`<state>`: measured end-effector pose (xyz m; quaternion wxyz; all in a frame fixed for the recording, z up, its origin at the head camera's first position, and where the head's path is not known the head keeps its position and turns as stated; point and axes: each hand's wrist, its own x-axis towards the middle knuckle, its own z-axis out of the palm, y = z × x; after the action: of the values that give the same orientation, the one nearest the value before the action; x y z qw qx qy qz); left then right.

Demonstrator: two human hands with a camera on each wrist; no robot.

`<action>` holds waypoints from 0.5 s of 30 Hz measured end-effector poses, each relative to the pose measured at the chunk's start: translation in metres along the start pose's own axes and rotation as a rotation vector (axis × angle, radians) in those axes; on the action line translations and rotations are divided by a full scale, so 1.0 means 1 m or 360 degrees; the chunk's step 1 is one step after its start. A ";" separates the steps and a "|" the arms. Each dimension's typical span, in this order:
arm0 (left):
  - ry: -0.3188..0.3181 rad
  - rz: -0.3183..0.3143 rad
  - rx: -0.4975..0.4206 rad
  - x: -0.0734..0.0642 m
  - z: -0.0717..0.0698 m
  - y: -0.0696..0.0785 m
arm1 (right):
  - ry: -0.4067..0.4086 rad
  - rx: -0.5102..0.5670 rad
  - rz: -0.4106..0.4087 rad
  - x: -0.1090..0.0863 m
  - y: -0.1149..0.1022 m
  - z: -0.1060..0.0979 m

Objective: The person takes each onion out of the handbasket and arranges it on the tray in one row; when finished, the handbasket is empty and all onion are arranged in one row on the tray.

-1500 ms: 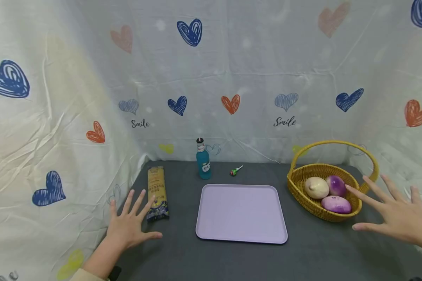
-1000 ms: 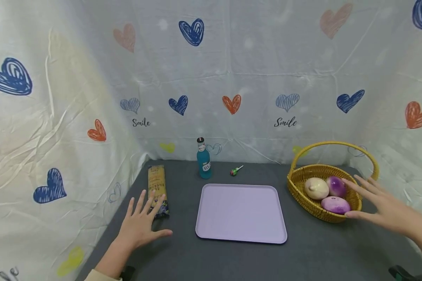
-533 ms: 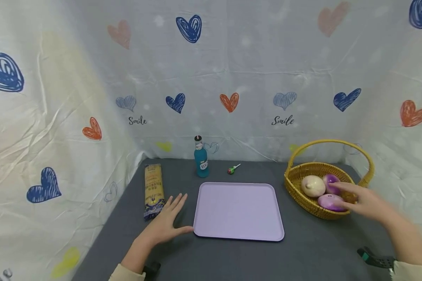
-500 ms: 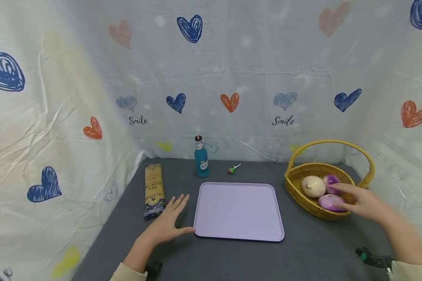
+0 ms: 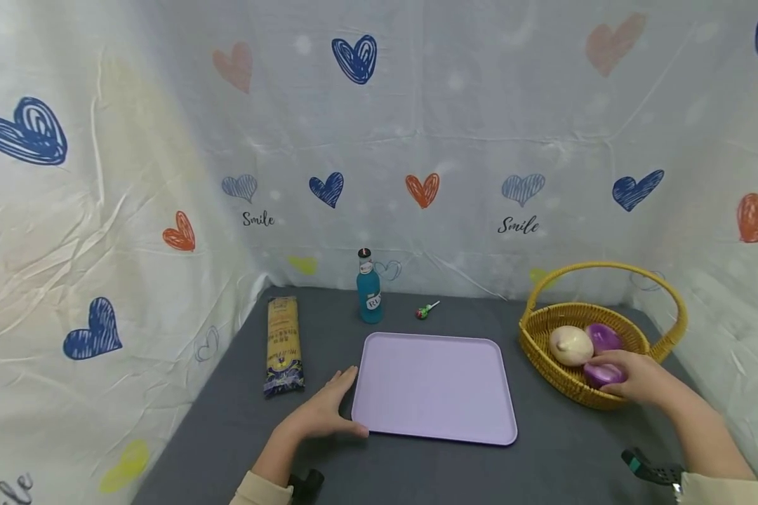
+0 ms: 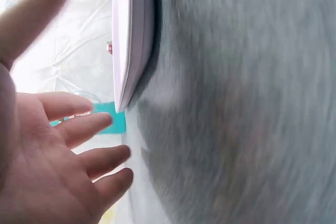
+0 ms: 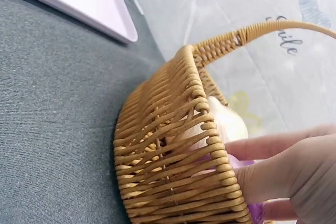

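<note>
From my head view: right hand (image 5: 634, 377) reaches into yellow wicker basket (image 5: 559, 381) on right of worktop (image 5: 455, 477), thumb and fingers gripping near purple onion (image 5: 602, 375) in near part of basket. Pale onion (image 5: 571, 346) sits left of it, far purple onion (image 5: 603, 337) behind. Left hand (image 5: 322, 412) beside near left corner of lilac tray (image 5: 436, 386), fingers relaxed, thumb wide; I cannot tell whether thumb touches rim. Farther left, yellow-blue packet (image 5: 284, 344) lies flat; on far side, blue bottle (image 5: 369, 293) stands upright, lollipop (image 5: 426, 311) to its right.
</note>
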<state>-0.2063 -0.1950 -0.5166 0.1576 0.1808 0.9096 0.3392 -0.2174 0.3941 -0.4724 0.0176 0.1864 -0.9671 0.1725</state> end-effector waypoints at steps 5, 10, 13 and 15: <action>0.0019 -0.0017 -0.0016 0.006 0.011 -0.006 | -0.0043 0.0032 0.0072 0.002 -0.003 -0.003; 0.0039 -0.0026 -0.0063 0.008 0.014 -0.003 | -0.0009 0.0024 0.0073 0.001 -0.004 -0.003; 0.0030 -0.0027 -0.0084 0.007 0.016 -0.002 | 0.0069 0.0001 0.0076 -0.004 -0.005 -0.005; 0.0020 -0.0036 -0.0098 0.007 0.018 -0.003 | 0.0123 0.0006 0.0079 -0.008 -0.007 -0.007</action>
<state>-0.2055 -0.1842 -0.5323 0.1612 0.1635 0.9016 0.3665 -0.2081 0.3932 -0.4647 0.0502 0.1554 -0.9697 0.1818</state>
